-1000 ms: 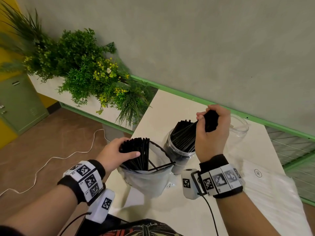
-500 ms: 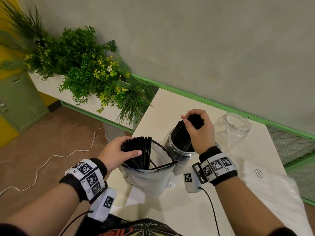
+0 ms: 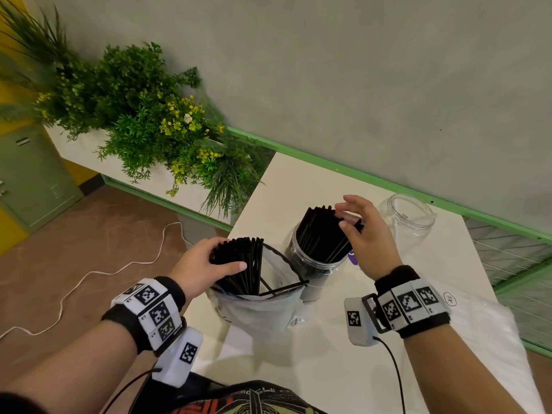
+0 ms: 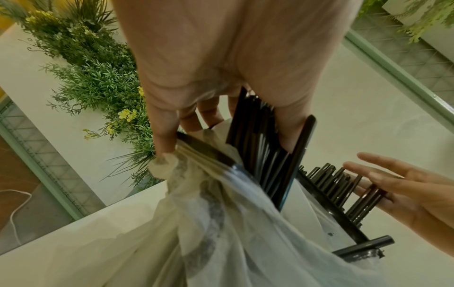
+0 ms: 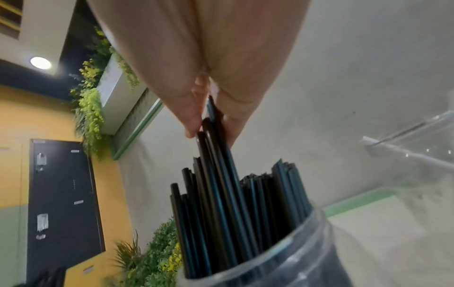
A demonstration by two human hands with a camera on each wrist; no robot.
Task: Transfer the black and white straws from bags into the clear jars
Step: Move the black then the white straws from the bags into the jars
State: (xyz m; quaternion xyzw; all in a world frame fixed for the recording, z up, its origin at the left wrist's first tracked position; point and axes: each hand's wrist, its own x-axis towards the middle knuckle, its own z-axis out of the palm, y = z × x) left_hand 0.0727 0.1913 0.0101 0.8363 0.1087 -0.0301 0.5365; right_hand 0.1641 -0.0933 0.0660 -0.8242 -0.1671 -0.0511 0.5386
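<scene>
A clear plastic bag [image 3: 257, 315] stands on the white table [image 3: 313, 354] with black straws [image 3: 243, 264] sticking out. My left hand [image 3: 224, 256] grips that bundle near its top; in the left wrist view its fingers [image 4: 167, 136] also pinch the bag's edge [image 4: 209, 155]. Behind it, a clear jar [image 3: 310, 267] is packed with black straws [image 3: 321, 231]. My right hand [image 3: 346, 218] hovers at their tops with fingers spread, and a few straw ends [image 5: 216, 147] touch its fingertips [image 5: 191, 130]. An empty clear jar [image 3: 409, 216] stands further right.
A flat white package [image 3: 484, 333] lies on the table at the right. A planter of green plants [image 3: 155, 130] borders the table's left end, and a green rail [image 3: 373, 177] runs along the wall. A white cable [image 3: 89, 273] trails over the floor.
My right hand came down with a bunch of black straws, set them into the jar and spread its fingers. The left hand kept its grip on the bag's straws.
</scene>
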